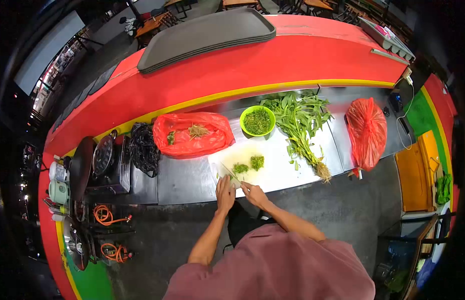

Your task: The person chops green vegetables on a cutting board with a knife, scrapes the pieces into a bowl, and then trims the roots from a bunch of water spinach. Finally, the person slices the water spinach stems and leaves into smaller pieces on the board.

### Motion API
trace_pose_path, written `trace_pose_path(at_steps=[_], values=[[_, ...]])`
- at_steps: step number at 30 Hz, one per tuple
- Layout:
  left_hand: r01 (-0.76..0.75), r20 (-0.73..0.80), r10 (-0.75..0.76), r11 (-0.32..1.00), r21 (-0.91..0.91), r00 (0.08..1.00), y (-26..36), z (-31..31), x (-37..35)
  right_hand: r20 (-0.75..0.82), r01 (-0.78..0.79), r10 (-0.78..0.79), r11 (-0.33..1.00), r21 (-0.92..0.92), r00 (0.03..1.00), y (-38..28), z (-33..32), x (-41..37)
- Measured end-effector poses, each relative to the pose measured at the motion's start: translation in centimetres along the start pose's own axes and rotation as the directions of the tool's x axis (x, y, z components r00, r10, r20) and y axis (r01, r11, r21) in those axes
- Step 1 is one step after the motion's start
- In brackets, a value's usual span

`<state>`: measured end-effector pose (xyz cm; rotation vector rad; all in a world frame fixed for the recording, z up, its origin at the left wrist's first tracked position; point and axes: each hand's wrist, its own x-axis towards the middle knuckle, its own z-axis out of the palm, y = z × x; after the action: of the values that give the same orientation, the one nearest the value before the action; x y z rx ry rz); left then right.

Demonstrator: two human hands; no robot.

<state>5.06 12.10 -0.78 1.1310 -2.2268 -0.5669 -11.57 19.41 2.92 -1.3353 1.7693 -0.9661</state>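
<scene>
My right hand (255,194) is closed around the handle end of a knife (230,172), whose thin blade slants up and left over a pale cutting board (250,149). Close beside the blade, my left hand (225,194) has its fingers bunched together at the board's front edge; what they pinch is too small to make out. Two small piles of chopped greens, one (240,168) by the blade and another (257,162) to its right, lie on the board. Behind them stands a lime-green bowl (243,129) holding more chopped greens. Uncut leafy greens (300,120) with roots lie to the right.
An open red plastic bag (192,145) with plant scraps lies left of the board, beside a black bag (144,147) and a stove with a pan (103,154). A tied red bag (366,132) sits at the right. Dark trays (207,35) are stacked on the red ledge.
</scene>
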Motion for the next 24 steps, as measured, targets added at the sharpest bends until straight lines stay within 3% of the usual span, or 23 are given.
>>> trace_pose_path(at_steps=[5,10,15,18,21,24], values=[[-0.015,0.032,0.014,0.999,0.044,0.999,0.5,-0.3,-0.2,0.058,-0.020,0.023,0.998,-0.058,0.998,0.8,0.9,0.0],[0.035,0.058,-0.043,0.990,0.139,0.997,0.7,0.1,-0.4,0.048,-0.045,0.058,0.972,-0.230,0.997,0.2,1.5,1.1],[0.026,0.116,-0.060,0.961,0.274,0.991,0.7,-0.2,-0.8,0.042,0.009,-0.002,0.984,-0.177,0.999,1.2,2.8,2.3],[0.112,0.209,-0.168,0.959,0.259,0.963,1.1,-0.4,-1.4,0.077,-0.021,0.027,0.997,-0.080,0.997,0.7,1.3,0.7],[0.134,0.201,-0.184,0.961,0.241,0.962,0.9,0.1,-1.5,0.133,-0.032,0.052,0.989,-0.145,0.990,0.9,0.6,-0.2],[0.130,0.229,-0.188,0.961,0.245,0.955,0.7,0.2,-1.4,0.062,0.033,-0.024,0.988,-0.151,0.998,1.3,0.9,-0.8]])
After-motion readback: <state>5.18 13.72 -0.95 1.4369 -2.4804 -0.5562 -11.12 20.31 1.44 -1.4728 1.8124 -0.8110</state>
